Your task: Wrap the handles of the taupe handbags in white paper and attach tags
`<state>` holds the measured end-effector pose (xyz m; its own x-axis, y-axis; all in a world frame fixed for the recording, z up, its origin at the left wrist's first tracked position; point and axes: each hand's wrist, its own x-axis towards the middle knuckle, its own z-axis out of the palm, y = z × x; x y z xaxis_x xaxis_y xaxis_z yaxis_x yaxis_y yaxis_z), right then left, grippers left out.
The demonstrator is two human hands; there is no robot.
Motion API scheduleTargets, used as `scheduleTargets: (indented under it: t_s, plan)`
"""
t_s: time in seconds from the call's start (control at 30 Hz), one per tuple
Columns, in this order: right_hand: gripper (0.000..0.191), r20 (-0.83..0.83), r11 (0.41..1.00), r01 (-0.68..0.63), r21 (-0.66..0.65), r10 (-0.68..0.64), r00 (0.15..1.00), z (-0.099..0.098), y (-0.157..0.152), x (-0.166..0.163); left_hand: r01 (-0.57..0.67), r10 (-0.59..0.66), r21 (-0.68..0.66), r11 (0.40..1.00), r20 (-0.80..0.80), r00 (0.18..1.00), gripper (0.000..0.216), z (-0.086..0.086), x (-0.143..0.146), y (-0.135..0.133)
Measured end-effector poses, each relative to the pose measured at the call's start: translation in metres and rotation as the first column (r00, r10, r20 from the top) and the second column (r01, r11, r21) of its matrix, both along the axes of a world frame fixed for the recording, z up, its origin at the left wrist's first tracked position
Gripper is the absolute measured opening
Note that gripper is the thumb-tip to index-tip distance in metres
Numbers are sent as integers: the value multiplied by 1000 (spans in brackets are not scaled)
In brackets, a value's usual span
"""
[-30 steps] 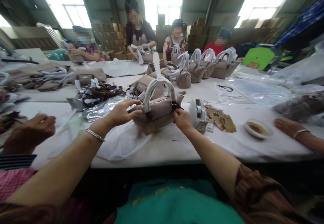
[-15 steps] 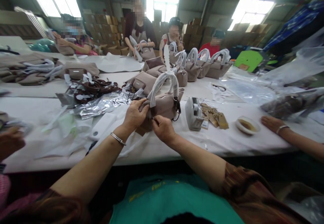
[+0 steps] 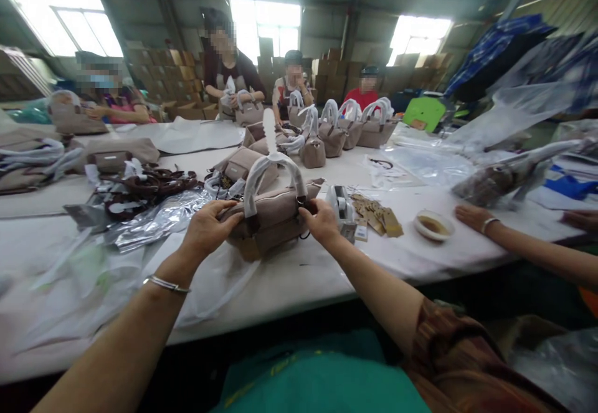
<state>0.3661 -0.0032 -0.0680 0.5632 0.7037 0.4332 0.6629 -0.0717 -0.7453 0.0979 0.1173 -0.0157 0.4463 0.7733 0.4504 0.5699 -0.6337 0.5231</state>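
A taupe handbag (image 3: 275, 212) stands on the white-covered table in front of me, its handles (image 3: 253, 182) wrapped in white material and a pale strip (image 3: 270, 131) rising from their top. My left hand (image 3: 210, 229) grips the bag's left end, thumb and fingers closed on the fabric. At the other end, my right hand (image 3: 322, 221) pinches the bag near the brown handle tab on its right side. Close behind my right hand is a grey tape dispenser (image 3: 340, 204), partly covered by it. Some fingertips are hidden by the bag.
Brown tags (image 3: 378, 213) and a shallow white bowl (image 3: 433, 226) lie to the right, near a co-worker's hand (image 3: 474, 218). Brown straps (image 3: 149, 185) and crinkled clear plastic (image 3: 159, 217) are on the left. More wrapped handbags (image 3: 332, 139) stand farther back, with co-workers across the table.
My right hand has moved from the bag's near left side to its right end. The bag now sits turned more broadside to me. The camera view has shifted right.
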Motion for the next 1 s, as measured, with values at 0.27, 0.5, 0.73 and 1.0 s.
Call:
scheduleTargets:
  t_s: [0.27,0.5,0.73,1.0]
  plan:
    - [28,-413,975,-217,39,214,885,-11,3,13,-12,-35,278,960,163,986,21,10,27,-88]
    - [27,-374,966,-252,52,253,892,5,-8,18,171,-151,-151,974,136,979,26,-26,106,-96]
    - [16,-469,974,-221,42,214,857,12,1,22,94,-91,-40,995,82,993,30,3,141,-76]
    - [22,-430,966,-251,62,253,867,12,-12,12,23,-27,-42,999,-94,995,26,16,162,-42]
